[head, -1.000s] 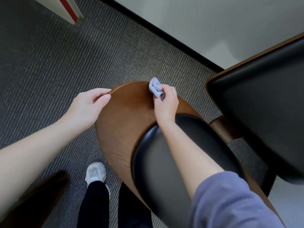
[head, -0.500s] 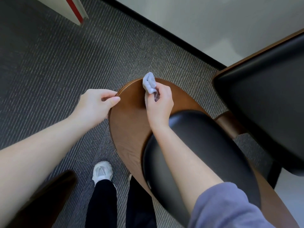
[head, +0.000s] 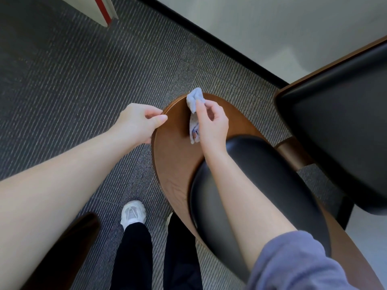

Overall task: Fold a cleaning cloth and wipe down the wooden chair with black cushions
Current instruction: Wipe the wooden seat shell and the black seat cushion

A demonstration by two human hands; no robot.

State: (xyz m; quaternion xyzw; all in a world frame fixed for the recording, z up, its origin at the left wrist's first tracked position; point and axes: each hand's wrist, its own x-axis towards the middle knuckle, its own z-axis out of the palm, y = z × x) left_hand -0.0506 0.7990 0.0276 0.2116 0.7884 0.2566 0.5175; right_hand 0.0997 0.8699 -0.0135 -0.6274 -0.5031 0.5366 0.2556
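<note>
The wooden chair back (head: 173,155) curves below me, brown and rounded, with a black cushion (head: 270,181) set into it. My right hand (head: 211,124) pinches a small light-blue cleaning cloth (head: 193,101) near the top edge of the wood, and part of the cloth hangs down along the palm. My left hand (head: 138,120) holds the left rim of the chair back, thumb on the front edge and fingers curled behind it.
The chair's black seat cushion (head: 343,132) with its wooden rim fills the right side. Grey ribbed carpet (head: 73,91) lies around it, a black baseboard (head: 219,45) and pale wall beyond. My white shoe (head: 133,212) stands below.
My right hand has lifted the cloth slightly and turned, so more of it hangs loose. The left hand keeps its hold on the rim.
</note>
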